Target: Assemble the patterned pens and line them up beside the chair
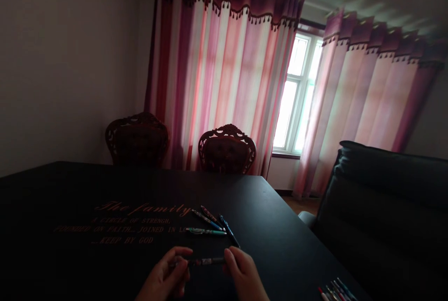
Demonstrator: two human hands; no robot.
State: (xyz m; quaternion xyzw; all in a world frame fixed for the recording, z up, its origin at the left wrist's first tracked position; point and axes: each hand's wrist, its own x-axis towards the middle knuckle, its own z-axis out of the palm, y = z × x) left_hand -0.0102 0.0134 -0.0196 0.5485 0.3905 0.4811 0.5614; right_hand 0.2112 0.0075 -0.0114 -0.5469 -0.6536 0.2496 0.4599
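A dark pen [207,261] with a pale patterned band lies level between my two hands, just above the black table. Its left end is in the closed fingers of my left hand [170,270]. At the other end, the thumb and fingers of my right hand [241,270] pinch it. Just beyond my hands several pens rest on the table: a green and white pen [206,231], a dark blue pen [229,230], a blue and white pen [209,220] and a dark reddish one [209,213]. The fingertips of my left hand are partly hidden in shadow.
The black table [276,245] carries printed lettering on the left. Several more pens [338,290] lie at its near right edge. A dark padded chair [385,217] stands at the right. Two carved chairs [227,151] stand at the far side, before striped curtains [224,72].
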